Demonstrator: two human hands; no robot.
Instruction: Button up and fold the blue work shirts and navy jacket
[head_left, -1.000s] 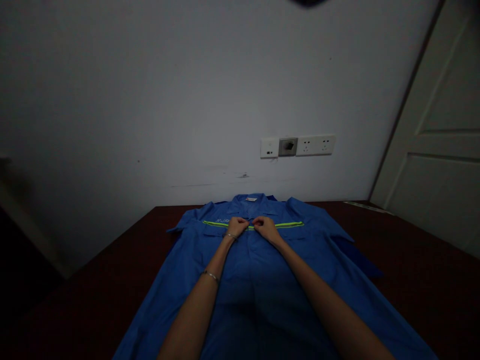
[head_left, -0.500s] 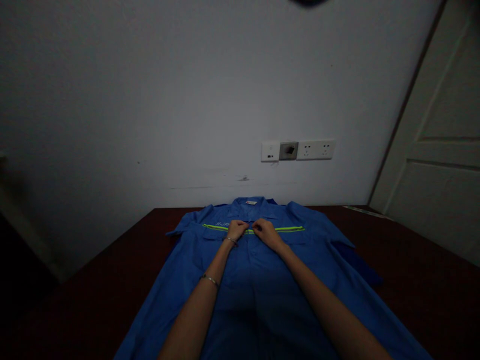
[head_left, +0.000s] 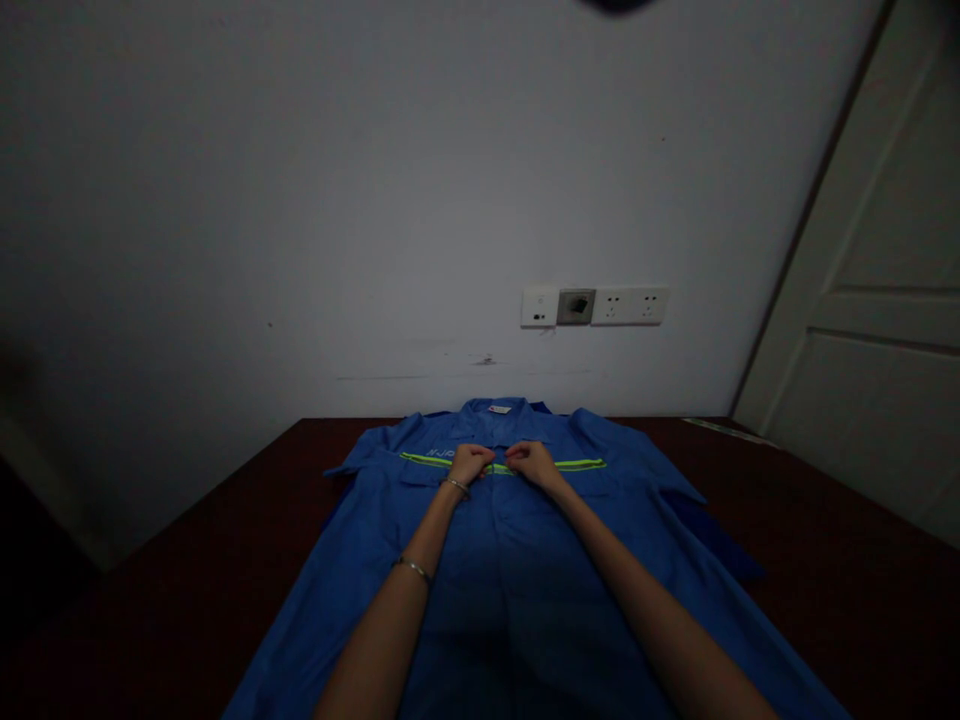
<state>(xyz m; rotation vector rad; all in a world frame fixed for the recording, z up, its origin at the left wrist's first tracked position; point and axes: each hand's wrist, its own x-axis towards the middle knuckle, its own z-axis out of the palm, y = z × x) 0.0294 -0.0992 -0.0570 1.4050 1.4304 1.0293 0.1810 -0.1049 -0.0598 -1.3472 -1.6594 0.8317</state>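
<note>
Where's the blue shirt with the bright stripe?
In the head view, the blue shirt is spread lower centre over the dark red table, beneath the left hand and right hand, collar towards the wall.

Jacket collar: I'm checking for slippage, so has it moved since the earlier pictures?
No: the jacket collar shows no clear shift against the double socket.

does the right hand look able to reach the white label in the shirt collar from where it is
Probably yes: the right hand is by the yellow-green stripe on the blue shirt, no object shows between it and the white label, and the left hand is off to one side.
</note>
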